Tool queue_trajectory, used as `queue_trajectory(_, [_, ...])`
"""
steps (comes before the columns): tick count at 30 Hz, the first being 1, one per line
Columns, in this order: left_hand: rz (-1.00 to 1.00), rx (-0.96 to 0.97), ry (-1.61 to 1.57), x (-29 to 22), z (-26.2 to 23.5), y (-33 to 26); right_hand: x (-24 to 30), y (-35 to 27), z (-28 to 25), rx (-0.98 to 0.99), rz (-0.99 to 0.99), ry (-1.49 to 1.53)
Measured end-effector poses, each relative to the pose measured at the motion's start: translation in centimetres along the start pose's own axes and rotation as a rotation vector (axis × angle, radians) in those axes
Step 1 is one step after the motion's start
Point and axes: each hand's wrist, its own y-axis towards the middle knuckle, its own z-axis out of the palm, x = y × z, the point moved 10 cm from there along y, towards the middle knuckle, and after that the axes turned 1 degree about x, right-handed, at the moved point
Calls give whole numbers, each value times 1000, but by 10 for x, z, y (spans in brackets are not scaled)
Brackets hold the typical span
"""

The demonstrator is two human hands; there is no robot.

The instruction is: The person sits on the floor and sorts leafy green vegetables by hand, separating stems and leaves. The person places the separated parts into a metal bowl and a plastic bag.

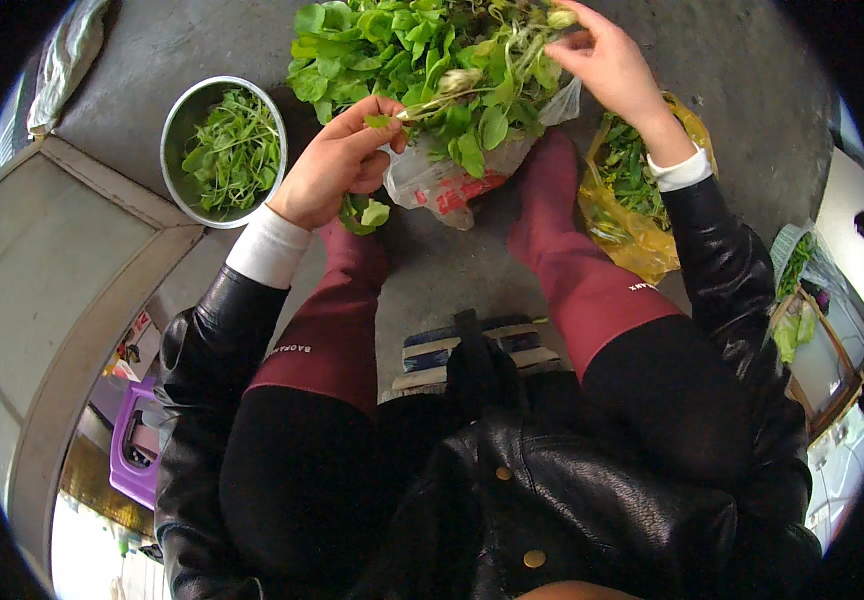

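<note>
A large heap of leafy greens with thin pale stems and roots lies on a white plastic bag with red print, just past my feet. My left hand is closed at the heap's near left side, thumb and forefinger pinching a leafy sprig. More leaves hang below that hand. Over the heap's right end, my right hand has its thumb and fingers curled in around a bunch of thin stems. Exactly which stems its fingertips grip is hard to make out.
Left of the heap stands a metal bowl holding loose green sprigs. On the right lies a yellow plastic bag with greens inside. My maroon boots flank the white bag. A framed panel borders the left, near a purple plastic object.
</note>
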Motion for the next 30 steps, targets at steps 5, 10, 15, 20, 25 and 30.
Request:
queue_trajectory(5, [76,55,-158,-15,20,-8,76,-30,-19,-340,-255,28])
queue_trajectory(10, [180,39,60,-26,39,-17,63,-50,62,338,29,600])
queue_trajectory(15, [275,88,347,-31,58,-18,50,-64,98,360,357,1146])
queue_trajectory(20, [186,-44,214,-20,33,-12,50,-62,95,373,301,1049])
queue_trajectory(25, [192,3,-126,-11,27,-6,47,-62,95,444,337,1095])
queue_trajectory(30, [409,-33,-293,-36,-13,3,45,-66,93,459,398,1342])
